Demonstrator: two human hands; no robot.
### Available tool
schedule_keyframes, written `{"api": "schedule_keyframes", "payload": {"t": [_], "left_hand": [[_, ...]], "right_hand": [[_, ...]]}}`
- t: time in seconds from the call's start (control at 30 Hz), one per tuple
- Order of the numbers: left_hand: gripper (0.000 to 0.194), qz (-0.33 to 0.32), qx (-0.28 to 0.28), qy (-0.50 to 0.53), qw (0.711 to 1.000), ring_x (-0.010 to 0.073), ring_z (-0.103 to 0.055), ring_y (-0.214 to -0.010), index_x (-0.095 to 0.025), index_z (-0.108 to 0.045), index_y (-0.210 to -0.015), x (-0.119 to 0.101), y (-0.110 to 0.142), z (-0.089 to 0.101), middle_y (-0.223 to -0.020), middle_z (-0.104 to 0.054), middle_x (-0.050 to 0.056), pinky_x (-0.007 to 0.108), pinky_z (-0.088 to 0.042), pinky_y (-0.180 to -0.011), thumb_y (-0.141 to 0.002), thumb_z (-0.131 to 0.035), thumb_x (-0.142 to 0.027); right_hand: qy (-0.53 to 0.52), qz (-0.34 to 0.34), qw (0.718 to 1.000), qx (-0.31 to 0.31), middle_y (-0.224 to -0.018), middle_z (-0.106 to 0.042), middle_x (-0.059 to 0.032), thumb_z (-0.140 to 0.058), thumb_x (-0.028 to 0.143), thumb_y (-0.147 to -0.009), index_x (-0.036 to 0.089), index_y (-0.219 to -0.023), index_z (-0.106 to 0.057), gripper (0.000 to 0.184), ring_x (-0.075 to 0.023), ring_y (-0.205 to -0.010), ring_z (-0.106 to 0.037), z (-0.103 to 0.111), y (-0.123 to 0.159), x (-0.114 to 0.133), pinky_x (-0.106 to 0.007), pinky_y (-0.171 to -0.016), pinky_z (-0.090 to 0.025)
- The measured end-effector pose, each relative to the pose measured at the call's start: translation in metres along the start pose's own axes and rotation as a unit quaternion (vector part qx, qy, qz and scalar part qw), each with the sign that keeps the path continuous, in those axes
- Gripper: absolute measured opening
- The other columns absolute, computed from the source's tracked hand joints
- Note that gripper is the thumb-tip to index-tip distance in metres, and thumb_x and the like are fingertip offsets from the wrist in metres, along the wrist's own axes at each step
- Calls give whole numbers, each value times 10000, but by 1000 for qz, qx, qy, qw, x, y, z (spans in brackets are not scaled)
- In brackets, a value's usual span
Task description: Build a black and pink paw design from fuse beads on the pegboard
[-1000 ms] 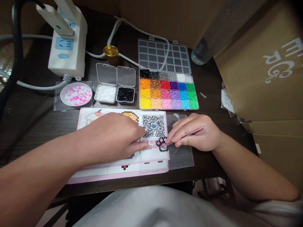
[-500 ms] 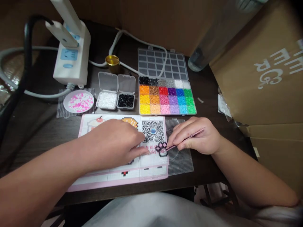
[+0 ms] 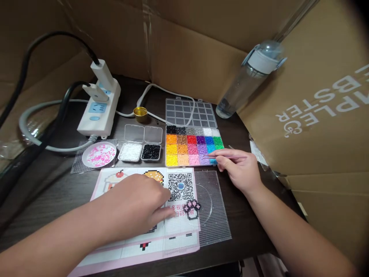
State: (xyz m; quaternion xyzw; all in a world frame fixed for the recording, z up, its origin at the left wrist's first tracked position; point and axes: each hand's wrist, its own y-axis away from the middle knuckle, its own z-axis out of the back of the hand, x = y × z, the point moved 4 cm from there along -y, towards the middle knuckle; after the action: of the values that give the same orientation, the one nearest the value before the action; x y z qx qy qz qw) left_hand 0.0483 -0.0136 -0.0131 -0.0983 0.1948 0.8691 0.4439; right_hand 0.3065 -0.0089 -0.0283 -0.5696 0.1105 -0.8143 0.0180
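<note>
The paw-shaped bead figure [image 3: 192, 210] lies over the right-hand edge of the printed sheet [image 3: 127, 252], with its toes toward the far side of the table and its broad pad toward the person. It is just to the right of the left fingertips. From the right fingers it lies to the left and nearer the person, with a gap between. The left hand [image 3: 144, 204] is therefore the nearer of the two. Its thumb and forefinger are spread slightly apart, with nothing visible between them.

The right hand [image 3: 245, 173] pinches a pair of pink tweezers [image 3: 210, 156] between thumb and fingers. The long axis of the tweezers runs nearly crosswise, with the tips pointing left over the near rows of the bead case [image 3: 187, 150], at the light purple compartments. Whether the tips touch the beads cannot be determined from this view. The case is on the far side of the paw figure, so the tips are offset from the figure away from the person and slightly to the right.

A clear pegboard [image 3: 216, 215] extends to the right of the figure. The box of black beads [image 3: 151, 152] stands just left of the case, and the box of white beads [image 3: 129, 152] is beside it.
</note>
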Motion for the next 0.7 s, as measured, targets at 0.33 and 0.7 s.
{"api": "schedule_keyframes", "payload": {"t": [0.33,0.7], "left_hand": [[352,16,38,-9,999,184,-583,-548,-209,-575,-665,-1,-2,-2,-661,-700,54,318,-264,-520,-967,-585,-390],[334,9,32,-13,999,178,-569,-540,-212,-605,-675,-1,-3,-1,-646,-692,46,323,-283,-522,-957,-604,-390]], "right_hand": [[58,17,998,4,-680,-784,-34,-779,268,-817,191,-857,-855,115,-129,-504,-630,-8,-1,6,-265,-520,-562],[63,20,998,15,-724,-806,-49,-767,259,-830,191,-845,-856,114,-163,-589,-711,-11,0,8,-291,-588,-608]]}}
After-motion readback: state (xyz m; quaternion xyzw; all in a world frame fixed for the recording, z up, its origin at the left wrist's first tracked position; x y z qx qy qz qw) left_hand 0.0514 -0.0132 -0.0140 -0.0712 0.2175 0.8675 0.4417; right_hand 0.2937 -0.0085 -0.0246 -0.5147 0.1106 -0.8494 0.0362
